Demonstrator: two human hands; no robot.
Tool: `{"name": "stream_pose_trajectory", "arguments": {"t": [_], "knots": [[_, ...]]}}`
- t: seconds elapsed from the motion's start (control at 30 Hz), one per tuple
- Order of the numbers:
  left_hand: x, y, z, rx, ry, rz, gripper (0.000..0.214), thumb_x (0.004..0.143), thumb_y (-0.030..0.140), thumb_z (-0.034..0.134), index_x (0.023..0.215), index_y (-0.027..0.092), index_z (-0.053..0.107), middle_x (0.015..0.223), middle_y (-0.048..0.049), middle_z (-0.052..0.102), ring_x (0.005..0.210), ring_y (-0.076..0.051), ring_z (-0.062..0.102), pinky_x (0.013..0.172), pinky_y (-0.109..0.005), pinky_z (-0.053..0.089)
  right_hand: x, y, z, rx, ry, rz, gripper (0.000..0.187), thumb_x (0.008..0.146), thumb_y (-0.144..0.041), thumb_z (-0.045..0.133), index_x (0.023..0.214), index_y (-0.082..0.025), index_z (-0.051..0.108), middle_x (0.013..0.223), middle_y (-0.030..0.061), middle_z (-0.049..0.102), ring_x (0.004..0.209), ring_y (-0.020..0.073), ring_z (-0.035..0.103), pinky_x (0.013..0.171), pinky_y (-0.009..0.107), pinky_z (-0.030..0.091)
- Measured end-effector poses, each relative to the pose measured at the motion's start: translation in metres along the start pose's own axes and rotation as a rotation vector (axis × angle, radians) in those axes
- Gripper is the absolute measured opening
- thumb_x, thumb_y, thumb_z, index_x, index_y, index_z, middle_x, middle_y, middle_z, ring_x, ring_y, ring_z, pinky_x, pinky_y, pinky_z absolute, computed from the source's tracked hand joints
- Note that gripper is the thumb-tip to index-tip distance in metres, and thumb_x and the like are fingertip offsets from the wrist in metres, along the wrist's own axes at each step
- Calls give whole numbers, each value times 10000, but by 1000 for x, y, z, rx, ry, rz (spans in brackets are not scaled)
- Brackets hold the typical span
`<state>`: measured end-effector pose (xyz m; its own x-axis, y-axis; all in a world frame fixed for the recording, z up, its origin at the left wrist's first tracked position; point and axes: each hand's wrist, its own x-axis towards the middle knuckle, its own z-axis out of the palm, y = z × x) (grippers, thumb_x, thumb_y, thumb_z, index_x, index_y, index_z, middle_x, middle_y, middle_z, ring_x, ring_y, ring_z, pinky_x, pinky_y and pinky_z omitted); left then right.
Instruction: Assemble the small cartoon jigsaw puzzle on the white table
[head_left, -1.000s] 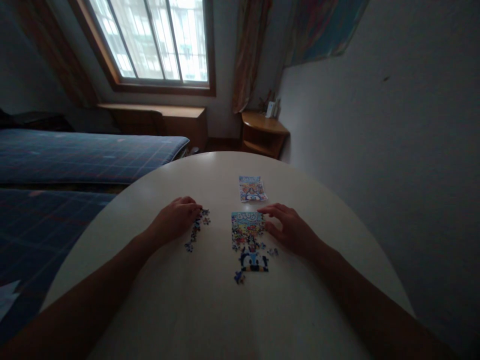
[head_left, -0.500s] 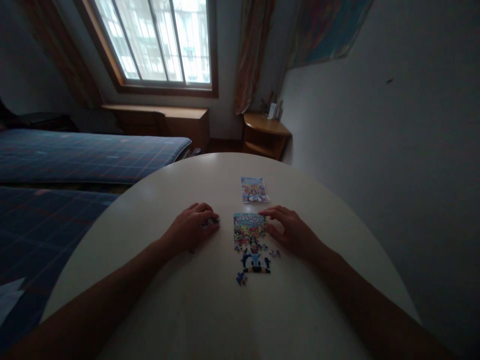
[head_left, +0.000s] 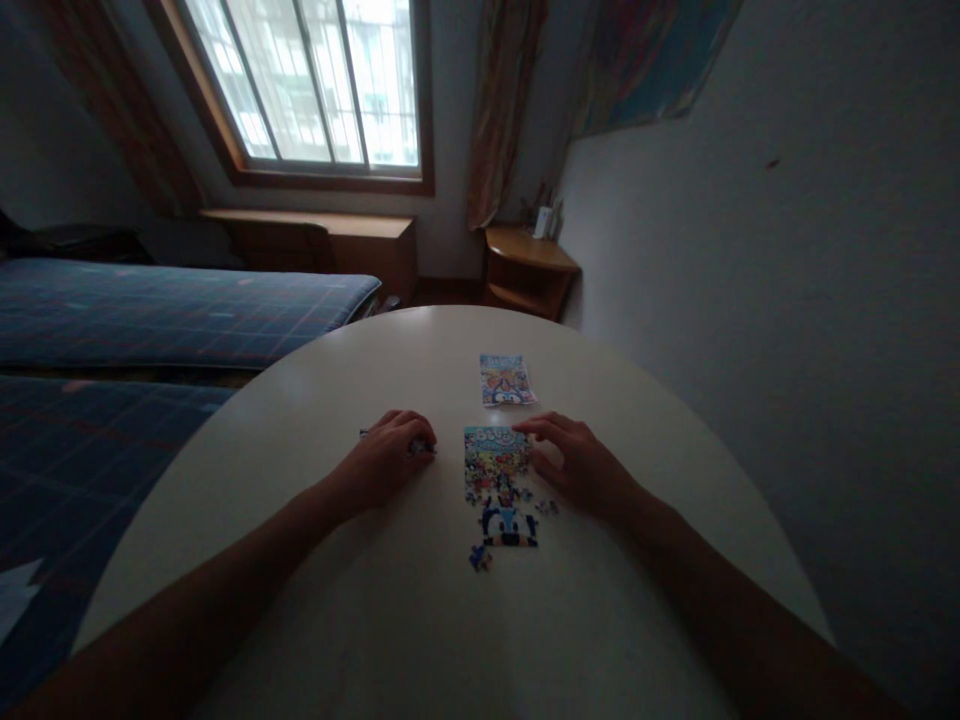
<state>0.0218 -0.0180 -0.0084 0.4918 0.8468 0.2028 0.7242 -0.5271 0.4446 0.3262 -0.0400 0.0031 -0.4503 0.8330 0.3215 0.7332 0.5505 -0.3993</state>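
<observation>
Head view: The puzzle [head_left: 491,455] lies mid-table [head_left: 360,610]. Right hand [head_left: 574,455], at its three o'clock, fingers spread along the edge; light pressure should spare the joins. Left hand [head_left: 391,447], at nine, curls over loose pieces [head_left: 422,446]; pinching, I cannot tell.

The window [head_left: 326,85] glows — the walls [head_left: 750,320] are dim.

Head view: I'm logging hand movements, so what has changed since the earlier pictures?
The left hand has moved right toward the partly built puzzle and now covers most of the loose pieces left of it; whether it grips any is unclear. The right hand stays at the puzzle's right edge; the puzzle and the printed sheet beyond are unmoved.
</observation>
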Motion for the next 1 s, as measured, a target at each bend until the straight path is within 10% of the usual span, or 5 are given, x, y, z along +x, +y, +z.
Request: {"name": "stream_pose_trajectory", "arguments": {"t": [0.2, 0.6, 1.0], "knots": [[-4, 8, -4, -35, 6, -38, 62, 827, 178, 615, 872, 205, 647, 917, -41, 705, 928, -224, 641, 901, -398, 489, 0, 2, 1, 14, 11, -14, 330, 890, -155, 580, 1202, -257, 606, 1198, 66, 670, 1116, 243, 615, 973, 469, 449], [-16, 69, 8, -917, -54, -202, 369, 747, 235, 715, 1071, 165, 554, 867, -53, 768, 763, -174, 718, 693, -284, 542, -7, -46, 6, 183, 7, -263, 250, 913, -279, 655, 1160, -241, 644, 967, 26, 735, 914, 181, 661, 866, 358, 418], [-18, 72, 16, -1107, -203, -259, 490, 747, 221, 763, 1156, 144, 505, 860, -94, 782, 743, -172, 728, 636, -231, 493, -6, -45, 6, 186, -42, -310, 188, 885, -292, 701, 1061, -234, 668, 933, 17, 733, 897, 169, 669, 863, 336, 407]]}}
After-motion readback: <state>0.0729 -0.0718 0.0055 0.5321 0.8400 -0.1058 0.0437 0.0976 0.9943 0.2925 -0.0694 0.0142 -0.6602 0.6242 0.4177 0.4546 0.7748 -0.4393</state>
